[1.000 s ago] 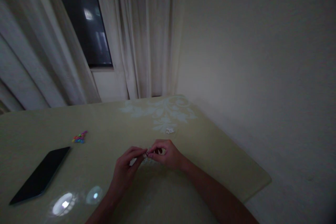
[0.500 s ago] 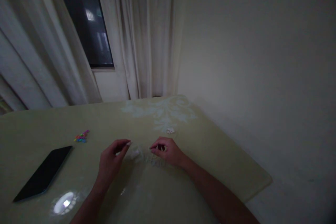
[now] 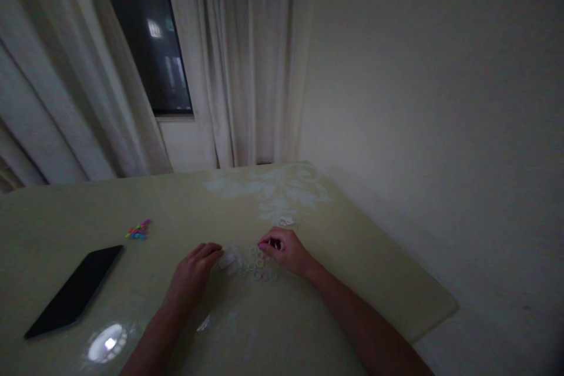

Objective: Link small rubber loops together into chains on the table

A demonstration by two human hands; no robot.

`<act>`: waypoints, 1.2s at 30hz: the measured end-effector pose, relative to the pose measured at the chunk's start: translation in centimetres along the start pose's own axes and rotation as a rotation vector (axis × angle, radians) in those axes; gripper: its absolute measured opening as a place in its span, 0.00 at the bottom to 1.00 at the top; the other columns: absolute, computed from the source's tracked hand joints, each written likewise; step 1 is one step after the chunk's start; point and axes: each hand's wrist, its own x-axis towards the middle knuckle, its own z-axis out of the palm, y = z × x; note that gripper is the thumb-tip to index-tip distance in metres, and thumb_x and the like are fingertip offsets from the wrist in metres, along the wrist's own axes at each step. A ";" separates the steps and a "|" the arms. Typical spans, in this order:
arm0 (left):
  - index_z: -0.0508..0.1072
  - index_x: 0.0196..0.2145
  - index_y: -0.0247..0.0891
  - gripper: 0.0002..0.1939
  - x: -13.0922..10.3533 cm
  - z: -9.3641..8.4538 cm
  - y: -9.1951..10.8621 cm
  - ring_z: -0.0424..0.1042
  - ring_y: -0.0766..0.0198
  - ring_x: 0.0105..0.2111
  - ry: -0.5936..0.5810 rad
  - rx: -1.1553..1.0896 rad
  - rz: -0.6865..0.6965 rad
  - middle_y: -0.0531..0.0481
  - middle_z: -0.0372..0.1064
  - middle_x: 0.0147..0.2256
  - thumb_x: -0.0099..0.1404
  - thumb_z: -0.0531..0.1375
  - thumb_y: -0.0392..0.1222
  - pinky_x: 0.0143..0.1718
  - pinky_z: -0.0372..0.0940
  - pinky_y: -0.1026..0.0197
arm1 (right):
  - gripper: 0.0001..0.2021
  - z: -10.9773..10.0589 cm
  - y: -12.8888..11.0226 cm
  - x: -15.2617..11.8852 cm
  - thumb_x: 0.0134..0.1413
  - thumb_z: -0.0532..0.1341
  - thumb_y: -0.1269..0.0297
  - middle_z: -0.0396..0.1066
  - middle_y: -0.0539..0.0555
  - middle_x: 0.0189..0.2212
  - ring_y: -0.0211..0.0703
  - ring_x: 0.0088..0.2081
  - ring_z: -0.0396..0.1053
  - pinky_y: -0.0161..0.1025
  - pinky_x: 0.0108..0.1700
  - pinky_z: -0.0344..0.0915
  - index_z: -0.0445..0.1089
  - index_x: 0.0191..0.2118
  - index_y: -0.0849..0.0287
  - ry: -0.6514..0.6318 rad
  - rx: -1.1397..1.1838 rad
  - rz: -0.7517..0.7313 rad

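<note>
Several small pale rings lie loosely on the table between my two hands. Beside them is a crumpled-looking piece of clear plastic, perhaps a small bag. My left hand is palm down, its fingers bent together, with the fingertips at the left edge of the clear plastic; anything between them is hidden. Just above the right side of the rings, my right hand makes a pinch with thumb and forefinger. Whatever sits in that pinch is too small to name.
A small white cluster lies beyond my right hand. Brightly coloured small pieces are heaped at the left, behind a black tablet. The table meets the wall at the right; curtains hang behind.
My left hand has turned palm down and lowered to the clear plastic; the small white bit at its fingertips no longer shows. My right hand has shifted slightly right, uncovering more rings.
</note>
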 end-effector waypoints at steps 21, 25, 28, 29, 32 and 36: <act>0.78 0.52 0.43 0.21 0.4 3.9 6.0 0.74 0.51 0.52 -0.081 0.101 0.140 0.45 0.79 0.52 0.68 0.57 0.24 0.55 0.60 0.48 | 0.05 1.4 -0.6 -0.6 0.63 0.64 0.66 0.72 0.57 0.40 0.44 0.42 0.68 0.37 0.44 0.63 0.76 0.38 0.62 -0.305 -0.684 -0.007; 0.78 0.46 0.45 0.17 0.1 4.0 5.5 0.74 0.53 0.51 -0.054 0.055 0.116 0.47 0.80 0.49 0.70 0.56 0.27 0.57 0.56 0.49 | 0.06 1.8 -0.5 -0.6 0.61 0.63 0.67 0.71 0.60 0.39 0.48 0.41 0.67 0.40 0.42 0.63 0.75 0.38 0.64 -0.319 -0.767 -0.031; 0.78 0.47 0.45 0.17 -0.1 4.0 5.1 0.75 0.52 0.50 -0.049 0.031 0.142 0.47 0.80 0.48 0.70 0.56 0.28 0.56 0.56 0.49 | 0.06 1.9 -0.3 -0.8 0.59 0.64 0.65 0.71 0.60 0.39 0.49 0.40 0.67 0.41 0.40 0.64 0.74 0.38 0.63 -0.336 -0.785 -0.034; 0.78 0.48 0.45 0.17 -0.1 4.0 5.0 0.75 0.52 0.50 -0.041 0.025 0.143 0.46 0.80 0.48 0.69 0.56 0.28 0.57 0.56 0.49 | 0.06 1.8 -0.3 -0.9 0.58 0.64 0.65 0.71 0.60 0.39 0.49 0.40 0.66 0.41 0.40 0.64 0.74 0.38 0.63 -0.340 -0.782 -0.035; 0.78 0.51 0.45 0.19 -0.3 4.0 4.9 0.74 0.51 0.52 -0.016 0.017 0.129 0.44 0.80 0.49 0.69 0.56 0.28 0.58 0.56 0.48 | 0.06 1.4 -0.4 -0.9 0.58 0.64 0.66 0.70 0.60 0.38 0.50 0.40 0.66 0.42 0.40 0.64 0.72 0.38 0.63 -0.344 -0.738 -0.029; 0.78 0.51 0.44 0.20 -0.3 3.9 5.1 0.75 0.51 0.51 -0.026 -0.018 0.136 0.44 0.80 0.50 0.68 0.56 0.27 0.57 0.58 0.48 | 0.02 0.2 -0.3 -0.7 0.58 0.64 0.69 0.67 0.54 0.37 0.44 0.38 0.65 0.38 0.39 0.62 0.70 0.36 0.61 -0.307 -0.521 0.020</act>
